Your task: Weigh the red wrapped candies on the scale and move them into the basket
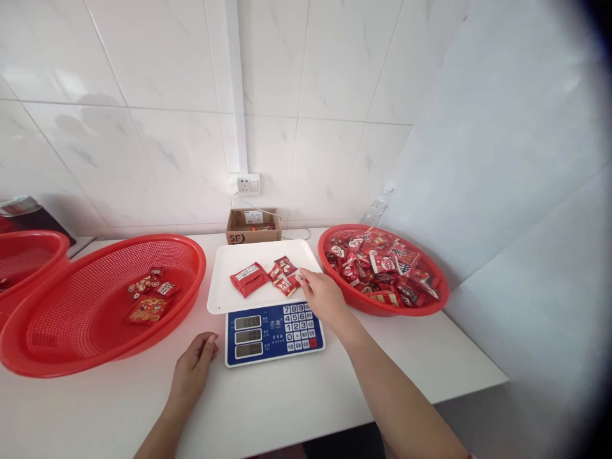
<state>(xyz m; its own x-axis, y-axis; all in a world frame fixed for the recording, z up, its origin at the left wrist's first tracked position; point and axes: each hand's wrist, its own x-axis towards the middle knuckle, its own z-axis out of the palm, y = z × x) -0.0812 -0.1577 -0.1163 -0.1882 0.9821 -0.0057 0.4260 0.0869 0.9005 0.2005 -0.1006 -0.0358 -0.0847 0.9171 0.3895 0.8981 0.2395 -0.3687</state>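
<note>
My right hand (326, 294) reaches over the right part of the scale's white weighing tray (220, 280), its fingers pinched on a small red packet (299, 276). Beside that packet several small red snack packets (285, 285) lie in a loose group. A larger red packet (249, 279) with a white label is to their left on the same tray. Below is the blue keypad panel (275, 335) of the digital scale, with three small displays. My left hand (195, 364) rests on the table left of the panel, fingers curled closed with nothing visible in them.
A red basket (442, 299) heaped with red packets stands right of the scale. At left, another red basket (62, 331) holds several packets; a third basket (36, 242) is partly cut off. A small cardboard box (239, 237) sits behind the scale, below a wall socket (248, 185).
</note>
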